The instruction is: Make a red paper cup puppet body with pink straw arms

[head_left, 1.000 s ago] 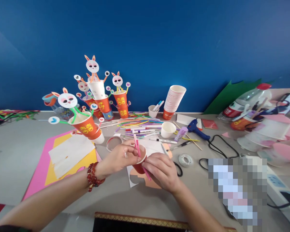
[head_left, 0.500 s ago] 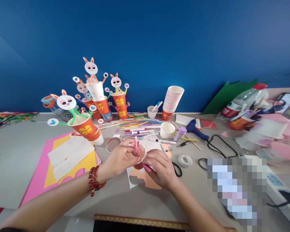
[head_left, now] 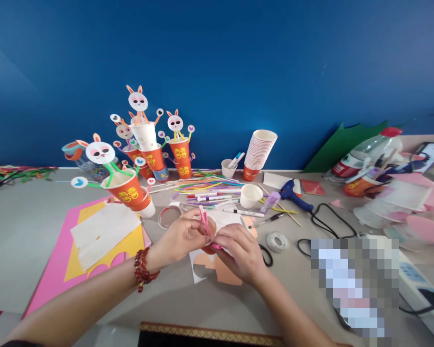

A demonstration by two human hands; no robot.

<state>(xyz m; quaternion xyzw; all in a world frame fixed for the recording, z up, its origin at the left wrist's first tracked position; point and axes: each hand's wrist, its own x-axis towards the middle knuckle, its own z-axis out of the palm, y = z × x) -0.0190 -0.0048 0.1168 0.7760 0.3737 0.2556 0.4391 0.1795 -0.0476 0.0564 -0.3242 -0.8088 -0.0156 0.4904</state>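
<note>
A red paper cup (head_left: 211,224) with a pale rim is between my two hands over the middle of the table. Rising from its opening is a bent pink pipe cleaner (head_left: 204,220). My left hand (head_left: 183,236), with a red bead bracelet on the wrist, pinches this pipe cleaner at the cup's near rim. My right hand (head_left: 240,250) has its fingers closed at the cup's right side, on a pink end that pokes out by the rim. Fingers hide much of the cup. Under the hands lie cut orange paper (head_left: 227,271) and white paper.
Paper-cup rabbits (head_left: 125,188) stand at the left behind pink and yellow sheets (head_left: 72,260). Further back are a cup stack (head_left: 258,152), pens and pipe cleaners. A blue glue gun (head_left: 295,196), tape roll (head_left: 277,242), black cable and power strip (head_left: 412,274) lie at the right.
My right fingers have shifted slightly left, closer to my left fingertips. Less of the pink end at the cup's rim sticks out below them. My left hand keeps its pinch.
</note>
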